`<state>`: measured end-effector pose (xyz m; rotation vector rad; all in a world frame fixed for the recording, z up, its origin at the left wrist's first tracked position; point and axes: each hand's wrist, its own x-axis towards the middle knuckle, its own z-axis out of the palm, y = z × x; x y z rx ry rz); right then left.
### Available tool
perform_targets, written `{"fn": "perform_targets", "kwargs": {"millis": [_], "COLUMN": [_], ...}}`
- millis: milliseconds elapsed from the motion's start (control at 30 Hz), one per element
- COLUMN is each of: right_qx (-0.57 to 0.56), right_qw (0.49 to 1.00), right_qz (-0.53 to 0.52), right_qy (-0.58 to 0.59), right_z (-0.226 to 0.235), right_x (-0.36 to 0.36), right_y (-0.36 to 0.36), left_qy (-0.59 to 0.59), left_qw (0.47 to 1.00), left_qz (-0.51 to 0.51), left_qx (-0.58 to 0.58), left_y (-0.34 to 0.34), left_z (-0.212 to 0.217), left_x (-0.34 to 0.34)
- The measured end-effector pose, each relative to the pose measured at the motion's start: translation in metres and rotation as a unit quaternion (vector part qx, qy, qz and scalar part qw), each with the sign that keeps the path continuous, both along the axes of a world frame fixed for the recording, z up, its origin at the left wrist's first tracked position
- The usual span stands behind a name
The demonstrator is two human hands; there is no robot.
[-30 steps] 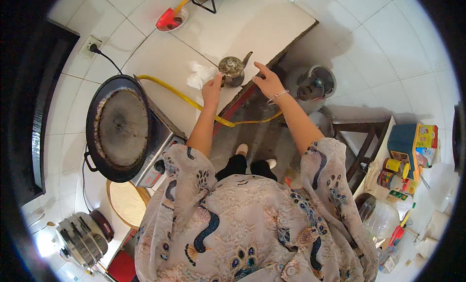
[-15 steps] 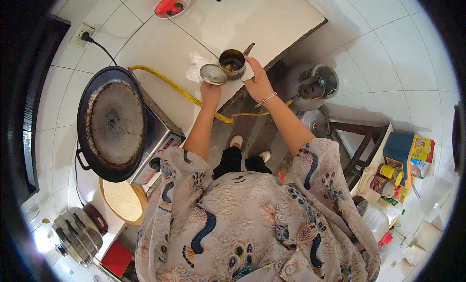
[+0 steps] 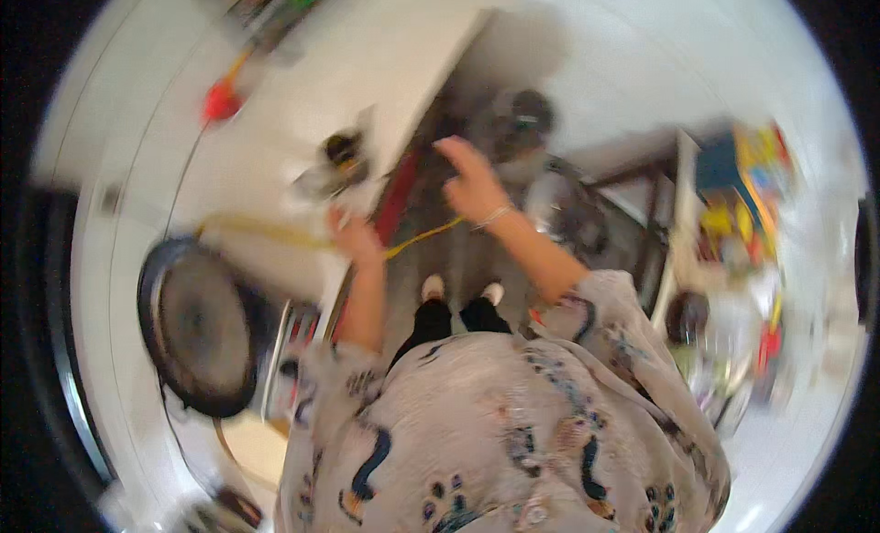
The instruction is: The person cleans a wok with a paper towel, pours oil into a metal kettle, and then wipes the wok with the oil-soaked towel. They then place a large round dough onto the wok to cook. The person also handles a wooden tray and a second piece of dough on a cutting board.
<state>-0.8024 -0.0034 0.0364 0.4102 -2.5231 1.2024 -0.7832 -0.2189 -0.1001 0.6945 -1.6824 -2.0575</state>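
Observation:
The whole view is smeared by motion. A small dark pot (image 3: 346, 153) with a handle stands on the pale counter (image 3: 275, 139), apart from both hands. Against its left side is a pale blur; whether that is the lid or the white tissue, I cannot make out. My left hand (image 3: 359, 240) is just nearer than the pot at the counter's edge, its fingers too blurred to read. Out past the edge, over the floor, my right hand (image 3: 472, 186) hangs with fingers partly stretched and nothing seen in them.
A big black pan (image 3: 203, 327) sits on the stove at left, a yellow hose (image 3: 266, 229) running from behind it. A red item (image 3: 222, 102) lies at the counter's far left. Gas cylinders (image 3: 518, 120) stand beyond my right hand. Packages (image 3: 733, 226) crowd a right-hand shelf.
The view has turned and blurred. Both hands have come away from the pot and lid they were holding; the pot now stands on the counter, and my right hand is off to its right.

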Motion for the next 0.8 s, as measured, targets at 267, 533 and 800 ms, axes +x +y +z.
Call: {"fn": "perform_targets", "kwargs": {"millis": [267, 533, 800], "right_qx": [-0.156, -0.199, -0.221], "right_qw": [0.953, 0.735, 0.662], "right_qz": [-0.26, -0.593, -0.655], "right_qy": [0.021, 0.262, 0.291], "right_z": [0.061, 0.098, 0.13], "right_x": [0.135, 0.365, 0.468], "right_y": [0.158, 0.277, 0.36], "left_qy": [-0.012, 0.229, 0.417], "left_qw": [0.919, 0.652, 0.449], "left_qz": [-0.393, -0.699, -0.754], "left_qx": [-0.029, -0.186, -0.238], "left_y": [0.177, 0.399, 0.545], "left_z": [0.118, 0.198, 0.296], "left_x": [0.016, 0.086, 0.199]}}
